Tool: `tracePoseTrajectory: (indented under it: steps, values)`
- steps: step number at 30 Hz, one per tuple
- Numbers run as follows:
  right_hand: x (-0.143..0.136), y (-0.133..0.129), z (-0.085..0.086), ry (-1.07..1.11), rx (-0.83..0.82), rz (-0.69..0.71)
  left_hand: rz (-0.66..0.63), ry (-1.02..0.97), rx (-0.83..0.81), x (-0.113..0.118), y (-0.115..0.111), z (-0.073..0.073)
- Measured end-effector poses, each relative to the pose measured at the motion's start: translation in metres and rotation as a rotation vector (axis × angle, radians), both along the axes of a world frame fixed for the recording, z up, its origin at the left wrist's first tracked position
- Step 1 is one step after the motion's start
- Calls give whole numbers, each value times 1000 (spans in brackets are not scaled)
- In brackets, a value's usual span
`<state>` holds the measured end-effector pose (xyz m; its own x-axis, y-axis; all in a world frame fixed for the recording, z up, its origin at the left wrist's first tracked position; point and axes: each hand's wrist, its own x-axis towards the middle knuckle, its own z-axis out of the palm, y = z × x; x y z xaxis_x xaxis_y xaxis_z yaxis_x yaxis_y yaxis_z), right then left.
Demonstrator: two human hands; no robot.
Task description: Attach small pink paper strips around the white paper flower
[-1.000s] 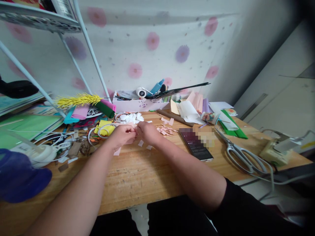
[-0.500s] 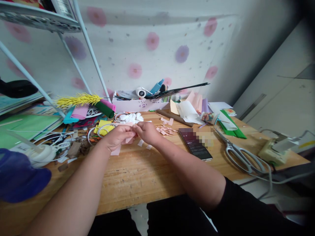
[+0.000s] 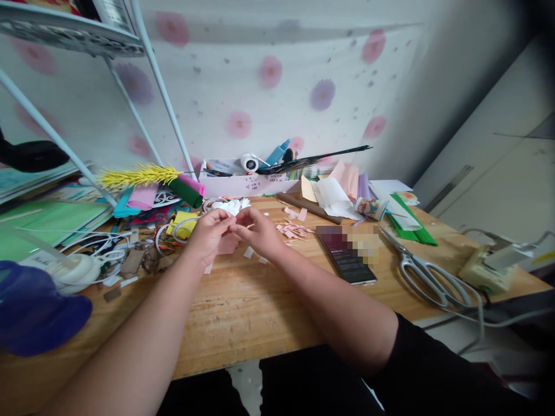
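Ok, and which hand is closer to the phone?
The right hand. It's to the left of the phone, with pink strips partly between them. The left hand is farther left, past the right hand.

Your right arm (image 3: pixel 325 292): plain black sleeve (image 3: pixel 433 370), below table's (image 3: pixel 243 323) near edge, hem close to elbow, forearm bare. Your left arm (image 3: pixel 147 312): bare along all that shows, over table. Your left hand (image 3: pixel 208 236), right hand (image 3: pixel 260 232): both bare, over table. Your legs: black clothing (image 3: pixel 299 384), below table's near edge.
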<state>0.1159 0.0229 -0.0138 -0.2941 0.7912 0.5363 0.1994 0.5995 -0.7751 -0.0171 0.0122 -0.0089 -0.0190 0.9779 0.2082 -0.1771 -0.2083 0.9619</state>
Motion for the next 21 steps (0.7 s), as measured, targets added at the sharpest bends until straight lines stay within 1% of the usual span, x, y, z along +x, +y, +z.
tracePoseTrajectory:
  steps: [3,7,10,14,17,21]
  values:
    - [-2,0,-1,-35,42,-28,-33,-17,-4,1,-2,3]
    - [-1,3,-4,-61,21,-46,-51,29,-20,-1,-3,2]
    - [1,4,-5,-78,-3,-46,-37,106,-22,-3,-2,2]
    - [3,4,-4,-106,-25,-54,-26,259,26,-6,-2,3]
    - [4,4,-3,-145,2,-63,-54,325,40,-8,-1,2]
    - [5,4,-1,-179,84,-59,-90,312,34,-9,-2,3]
